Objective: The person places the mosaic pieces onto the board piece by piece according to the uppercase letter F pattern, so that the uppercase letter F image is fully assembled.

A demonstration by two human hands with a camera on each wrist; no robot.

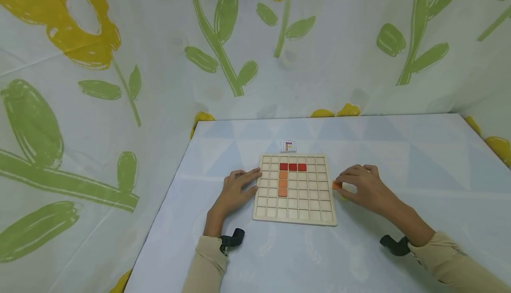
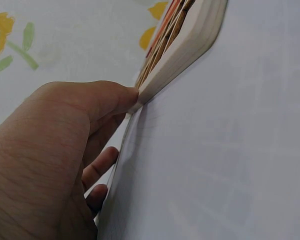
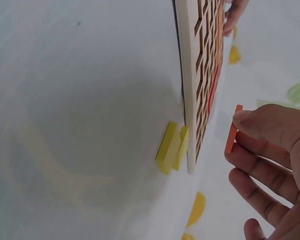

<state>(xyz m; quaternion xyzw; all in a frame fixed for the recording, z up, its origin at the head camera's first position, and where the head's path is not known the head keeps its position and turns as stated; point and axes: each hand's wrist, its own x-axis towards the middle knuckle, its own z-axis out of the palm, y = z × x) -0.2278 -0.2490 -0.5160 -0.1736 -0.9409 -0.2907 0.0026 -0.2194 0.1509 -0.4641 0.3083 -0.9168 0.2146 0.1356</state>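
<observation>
A wooden grid board (image 1: pixel 295 211) lies on the table, with three red tiles (image 1: pixel 292 166) in a row and three orange tiles (image 1: pixel 283 183) in a column below the leftmost one. My left hand (image 1: pixel 238 187) rests flat against the board's left edge (image 2: pixel 182 56), its fingers (image 2: pixel 97 102) straight and touching the rim. My right hand (image 1: pixel 361 185) pinches an orange tile (image 1: pixel 336 185) just off the board's right edge, the tile (image 3: pixel 232 129) held between thumb and fingers. Two yellow tiles (image 3: pixel 171 148) lie on the table beside the board (image 3: pixel 195 85).
A small pattern card (image 1: pixel 288 146) lies just beyond the board's far edge. The table (image 1: pixel 399 160) is covered in pale cloth and fenced by flower-print curtains (image 1: pixel 119 62) at the back and left. Black wrist straps (image 1: pixel 233 238) show on both sleeves.
</observation>
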